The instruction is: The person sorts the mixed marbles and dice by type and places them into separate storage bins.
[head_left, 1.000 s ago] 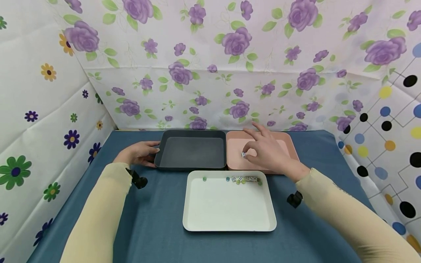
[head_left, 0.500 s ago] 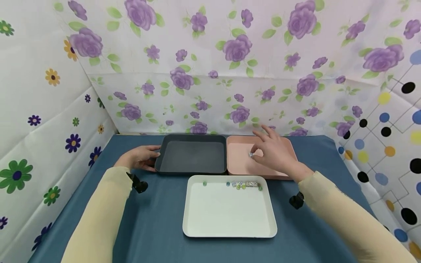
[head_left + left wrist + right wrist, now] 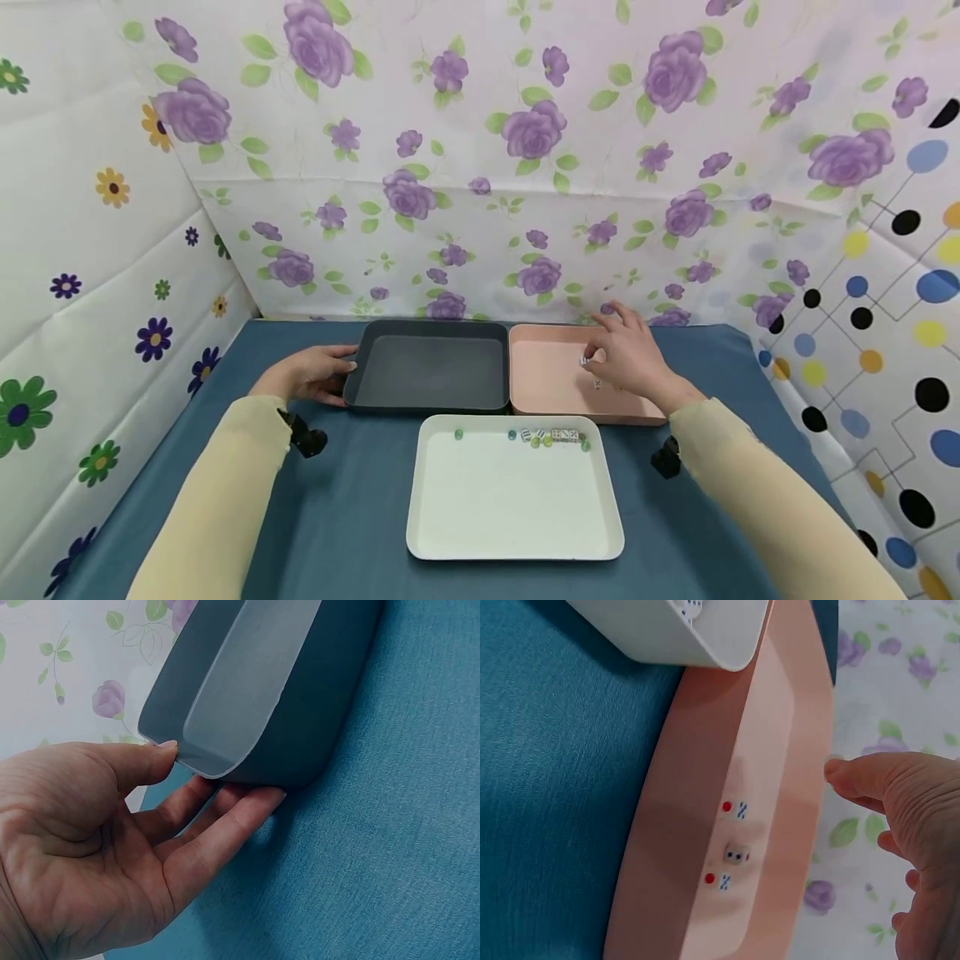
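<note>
Left hand (image 3: 315, 375), left of centre in the head view, holds the left edge of the dark gray tray (image 3: 433, 372). In the left wrist view the thumb sits on the rim, fingers against the outer wall and underside of the corner. Grip lightly closed on tray.

Right hand (image 3: 630, 360), right of centre, is over the pink tray (image 3: 543, 371). Grip closed to a thumb-and-index pinch on one small white die (image 3: 584, 361); other fingers raised. Held die not visible in right wrist view.

Three loose dice (image 3: 736, 853) lie apart on the pink tray floor, lower middle of right wrist view; two show a red dot.

White tray (image 3: 513, 508), lower centre of head view, just in front of the other two. Along its far side: more dice (image 3: 565, 435), some in a row, and green, yellowish and blue beads (image 3: 459, 434).

Blue cloth covers the tabletop (image 3: 352, 517). Floral backdrop (image 3: 480, 242) behind.
</note>
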{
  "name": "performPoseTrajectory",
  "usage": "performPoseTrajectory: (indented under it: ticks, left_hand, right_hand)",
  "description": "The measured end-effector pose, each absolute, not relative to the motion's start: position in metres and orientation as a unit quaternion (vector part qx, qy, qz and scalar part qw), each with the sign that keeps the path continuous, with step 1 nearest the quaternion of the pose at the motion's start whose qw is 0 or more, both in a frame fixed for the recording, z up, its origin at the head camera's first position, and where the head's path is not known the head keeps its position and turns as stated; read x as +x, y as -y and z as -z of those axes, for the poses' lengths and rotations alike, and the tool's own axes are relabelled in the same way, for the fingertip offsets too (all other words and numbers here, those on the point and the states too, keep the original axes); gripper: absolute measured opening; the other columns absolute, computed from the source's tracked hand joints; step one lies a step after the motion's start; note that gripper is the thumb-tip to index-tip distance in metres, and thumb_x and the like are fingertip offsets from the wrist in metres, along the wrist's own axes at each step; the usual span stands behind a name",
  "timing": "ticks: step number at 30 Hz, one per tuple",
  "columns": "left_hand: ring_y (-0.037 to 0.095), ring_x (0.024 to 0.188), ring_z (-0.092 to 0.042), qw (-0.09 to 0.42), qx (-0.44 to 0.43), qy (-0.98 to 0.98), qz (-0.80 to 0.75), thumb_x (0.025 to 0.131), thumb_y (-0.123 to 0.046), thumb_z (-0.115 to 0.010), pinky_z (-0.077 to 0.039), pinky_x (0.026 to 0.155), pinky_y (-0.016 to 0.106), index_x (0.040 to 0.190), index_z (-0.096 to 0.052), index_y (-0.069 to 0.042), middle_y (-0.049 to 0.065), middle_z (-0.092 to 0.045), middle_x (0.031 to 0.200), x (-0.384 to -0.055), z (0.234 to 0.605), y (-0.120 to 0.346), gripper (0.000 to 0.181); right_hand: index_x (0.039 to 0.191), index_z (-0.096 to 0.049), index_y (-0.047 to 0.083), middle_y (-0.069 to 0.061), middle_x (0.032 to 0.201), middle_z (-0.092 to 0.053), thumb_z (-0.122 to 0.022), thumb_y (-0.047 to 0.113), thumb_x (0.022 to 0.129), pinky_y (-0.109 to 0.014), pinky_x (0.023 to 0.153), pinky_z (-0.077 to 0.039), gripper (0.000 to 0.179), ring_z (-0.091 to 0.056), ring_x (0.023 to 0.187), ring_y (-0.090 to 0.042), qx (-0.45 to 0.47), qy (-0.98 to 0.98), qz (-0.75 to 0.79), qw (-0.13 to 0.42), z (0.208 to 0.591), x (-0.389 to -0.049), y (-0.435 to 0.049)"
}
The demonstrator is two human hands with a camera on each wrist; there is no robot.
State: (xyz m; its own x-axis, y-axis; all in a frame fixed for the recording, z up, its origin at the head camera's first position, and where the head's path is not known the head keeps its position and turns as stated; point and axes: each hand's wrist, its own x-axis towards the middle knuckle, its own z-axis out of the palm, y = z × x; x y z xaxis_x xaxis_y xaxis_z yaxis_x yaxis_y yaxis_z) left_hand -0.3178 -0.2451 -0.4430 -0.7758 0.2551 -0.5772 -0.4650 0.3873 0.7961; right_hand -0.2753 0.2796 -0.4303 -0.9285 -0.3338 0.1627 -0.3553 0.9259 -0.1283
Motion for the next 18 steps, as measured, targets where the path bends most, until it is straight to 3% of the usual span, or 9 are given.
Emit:
performPoseTrajectory:
  ticks: [9, 18]
  left_hand:
    - [0.044, 0.131, -0.052, 0.330, -0.073, -0.763, -0.550, 0.113, -0.016, -0.041, -0.057, 0.090, 0.053, 0.167, -0.011, -0.019, 0.029, -0.033, 0.157, -0.316, 0.445, 0.247, 0.061]
    - [0.045, 0.131, -0.052, 0.333, -0.070, -0.766, -0.545, 0.113, -0.017, -0.041, -0.058, 0.088, 0.051, 0.167, -0.010, -0.019, 0.029, -0.030, 0.159, -0.319, 0.446, 0.246, 0.062]
  right_hand:
    - [0.086, -0.078, 0.024, -0.021, 0.157, -0.041, -0.083, 0.032, 0.088, -0.064, 0.121, -0.005, 0.009, -0.009, 0.153, -0.044, 0.142, 0.988, -0.061, 0.009, 0.444, -0.287, -0.278]
    - [0.086, -0.078, 0.026, -0.019, 0.155, -0.044, -0.084, 0.035, 0.086, -0.068, 0.118, -0.009, 0.010, -0.009, 0.152, -0.046, 0.125, 0.991, -0.049, -0.010, 0.451, -0.292, -0.278]
